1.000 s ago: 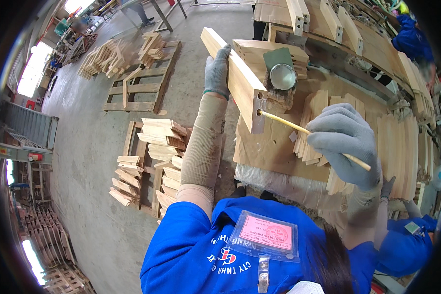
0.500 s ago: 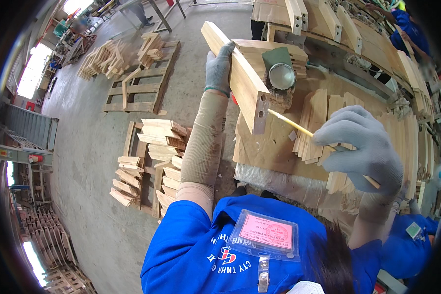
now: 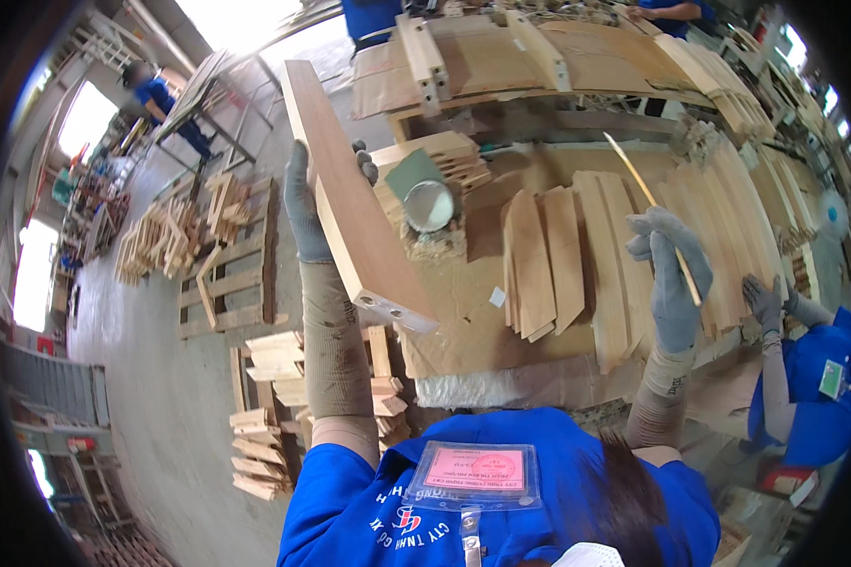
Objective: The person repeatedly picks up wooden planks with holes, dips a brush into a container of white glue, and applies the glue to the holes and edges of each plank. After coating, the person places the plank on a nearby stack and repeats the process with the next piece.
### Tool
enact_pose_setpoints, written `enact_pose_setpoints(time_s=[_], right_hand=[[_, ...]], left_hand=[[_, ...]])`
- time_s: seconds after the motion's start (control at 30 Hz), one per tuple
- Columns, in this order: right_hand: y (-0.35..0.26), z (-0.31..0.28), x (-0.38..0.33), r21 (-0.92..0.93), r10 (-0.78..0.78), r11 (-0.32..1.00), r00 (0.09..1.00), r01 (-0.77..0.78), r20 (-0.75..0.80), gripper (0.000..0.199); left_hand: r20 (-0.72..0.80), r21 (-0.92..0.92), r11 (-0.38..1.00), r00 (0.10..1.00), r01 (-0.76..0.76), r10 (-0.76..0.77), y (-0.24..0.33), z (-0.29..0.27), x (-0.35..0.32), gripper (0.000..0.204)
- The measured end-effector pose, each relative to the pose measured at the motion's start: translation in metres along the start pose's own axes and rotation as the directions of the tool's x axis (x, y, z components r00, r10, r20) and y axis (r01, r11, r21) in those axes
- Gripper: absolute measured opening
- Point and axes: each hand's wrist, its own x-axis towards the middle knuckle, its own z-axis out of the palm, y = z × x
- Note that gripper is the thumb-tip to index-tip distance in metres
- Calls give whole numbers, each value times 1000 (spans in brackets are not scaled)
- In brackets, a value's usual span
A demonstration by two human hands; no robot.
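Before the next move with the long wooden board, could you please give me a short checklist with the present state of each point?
1. Left hand in a grey glove grips the long wooden board around its edge: ok.
2. Right hand holds the thin light stick: ok.
3. Stick tip is off the board: ok.
4. Holes in the near board end are filled: cannot tell.
5. Round metal tin on the cardboard-covered bench stands apart from the board: ok.
6. A co-worker's gloved hand rests at the bench's right edge, apart from the stick: ok.

Grey-gloved left hand [image 3: 304,203] holds a pale tan board [image 3: 355,203]; tin [image 3: 429,205] looks silvery, sleeves blue.
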Motion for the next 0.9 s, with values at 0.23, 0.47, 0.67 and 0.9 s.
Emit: enact_pose_setpoints(time_s=[0.23, 0.47, 0.67, 0.9], right_hand=[[71, -63, -15, -243, 125, 961, 991, -134, -53, 17], [136, -97, -17, -293, 227, 929, 973, -226, -31, 17], [185, -110, -19, -323, 299, 896, 952, -304, -68, 16], [216, -109, -20, -315, 368, 872, 926, -374, -80, 16]], left_hand=[[7, 535, 845, 999, 24, -33, -74, 74, 107, 32], [-161, 790, 603, 987, 114, 25, -146, 68, 282, 35], [-267, 927, 325, 939, 188, 219, -212, 50, 400, 34], [-294, 955, 101, 939, 279, 181, -223, 0, 484, 36]])
